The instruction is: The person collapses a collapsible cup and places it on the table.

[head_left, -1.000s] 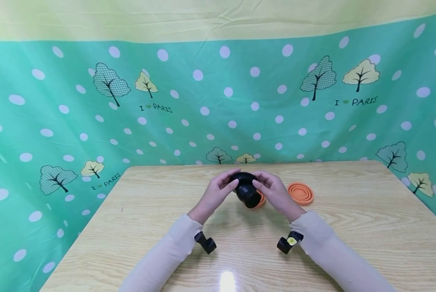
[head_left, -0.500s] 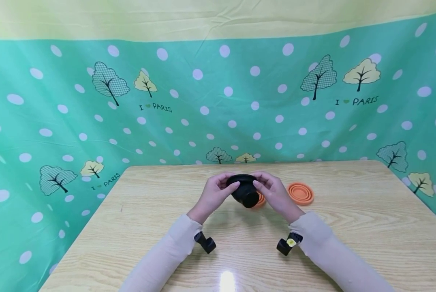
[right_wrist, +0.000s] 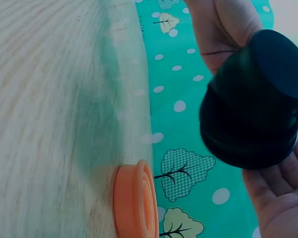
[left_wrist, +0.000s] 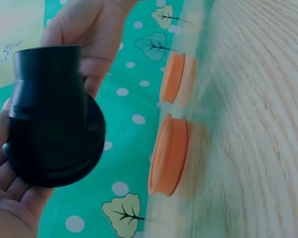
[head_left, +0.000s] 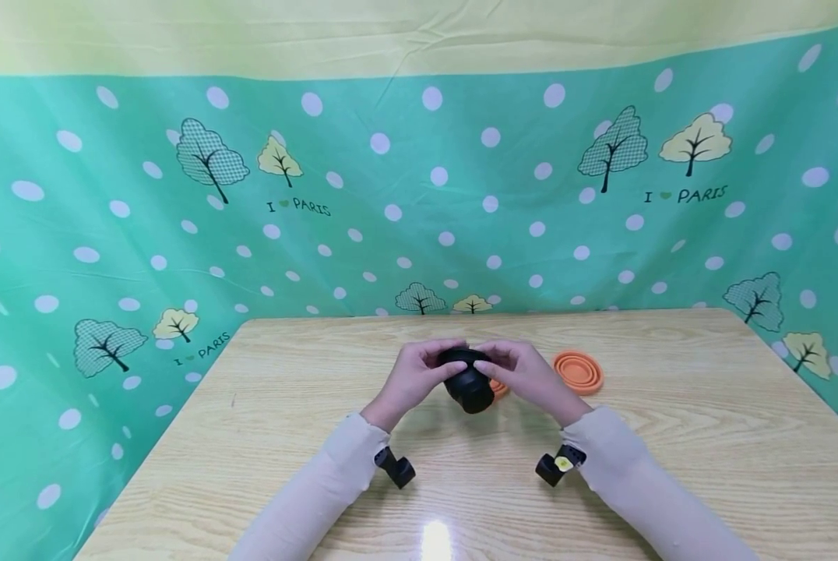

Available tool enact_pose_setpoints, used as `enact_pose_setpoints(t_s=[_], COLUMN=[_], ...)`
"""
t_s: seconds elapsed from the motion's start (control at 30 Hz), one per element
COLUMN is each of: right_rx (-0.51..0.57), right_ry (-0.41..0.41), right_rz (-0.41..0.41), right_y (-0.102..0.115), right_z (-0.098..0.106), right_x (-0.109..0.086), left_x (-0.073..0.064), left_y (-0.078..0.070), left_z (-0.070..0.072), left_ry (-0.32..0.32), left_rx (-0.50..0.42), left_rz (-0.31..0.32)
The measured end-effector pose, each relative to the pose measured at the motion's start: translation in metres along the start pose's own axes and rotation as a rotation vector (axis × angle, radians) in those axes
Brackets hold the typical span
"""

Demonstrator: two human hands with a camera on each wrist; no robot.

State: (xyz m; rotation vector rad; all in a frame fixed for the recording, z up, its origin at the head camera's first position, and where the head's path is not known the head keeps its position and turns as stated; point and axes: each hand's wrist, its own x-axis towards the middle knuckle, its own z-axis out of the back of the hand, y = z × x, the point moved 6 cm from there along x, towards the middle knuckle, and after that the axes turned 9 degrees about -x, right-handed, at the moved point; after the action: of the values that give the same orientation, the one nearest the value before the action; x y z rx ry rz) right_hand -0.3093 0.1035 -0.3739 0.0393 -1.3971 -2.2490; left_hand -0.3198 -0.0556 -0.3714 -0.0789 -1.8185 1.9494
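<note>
Both hands hold a black collapsible cup over the table, its wide rim up and its narrow flat end tilted down toward the camera. My left hand grips the rim's left side, thumb on the near side and fingers behind. On the right side my right hand pinches the rim the same way, the two thumbs close together. In the left wrist view the black cup shows stepped walls, leaning at the narrow end. The right wrist view shows its smooth flat base. The inside is hidden.
An orange collapsed cup with concentric rings lies on the wooden table, right of the hands. Another orange collapsed cup is partly hidden behind the black one. A green dotted curtain hangs behind the table's far edge.
The black cup's rim has come slightly lower and nearer, and its narrow end has swung a little left and down. Both thumbs have moved inward across the rim. The orange cups stay put.
</note>
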Motion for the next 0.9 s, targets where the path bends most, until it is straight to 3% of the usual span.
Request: enact_pose_setpoints(t_s=[0.13,0.2,0.4,0.67,0.9], right_rx=[-0.035,-0.057,-0.05,0.057,0.038], right_ry=[0.1,0.109,0.028,-0.05,-0.045], right_rz=[0.036,0.048,0.039,0.039,0.031], right_y=[0.0,0.0,-0.003,0.0,-0.001], right_z=[-0.008,-0.009,-0.003,0.004,0.004], right_x=[0.0,0.0,0.0,-0.001,0.0], left_x=[-0.001,-0.001,-0.001,-0.001,-0.001], left_y=[0.001,0.002,-0.001,-0.001,-0.004], left_z=[0.001,0.002,0.006,0.0,0.002], left_ry=[-0.001,-0.009,-0.01,0.072,0.014], left_rx=[0.014,0.013,-0.034,-0.087,-0.087], left_rz=[0.028,0.027,0.003,0.049,0.015])
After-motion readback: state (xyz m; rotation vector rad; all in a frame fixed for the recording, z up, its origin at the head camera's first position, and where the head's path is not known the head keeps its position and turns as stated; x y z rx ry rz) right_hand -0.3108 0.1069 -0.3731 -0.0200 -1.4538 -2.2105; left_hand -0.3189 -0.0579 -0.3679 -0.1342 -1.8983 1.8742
